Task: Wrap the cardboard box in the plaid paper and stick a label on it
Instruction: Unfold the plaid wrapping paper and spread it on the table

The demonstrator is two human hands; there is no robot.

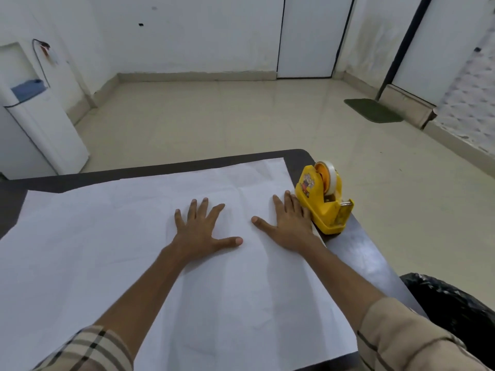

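The dark table (361,253) carries the yellow tape dispenser (324,199) at its right edge, near the far right corner. A large sheet of paper (107,250), white side up and lightly creased, covers most of the table to the left of the tape dispenser; its right edge runs just beside the dispenser's base. A white water cooler (45,124) stands on the floor far to the left of the tape dispenser, behind the table. A black plastic bag (455,303) is on the near right side of the tape dispenser, below the table edge. A green door mat (372,110) lies on the floor well behind the tape dispenser. The right hand (289,226) lies flat on the sheet right against the tape dispenser, fingers straight and close together, thumb out to the left. The left hand (201,231) lies flat on the sheet further left of the tape dispenser, fingers straight and spread wide. Neither hand holds anything. A roll of clear tape (328,175) sits in the top of the tape dispenser.
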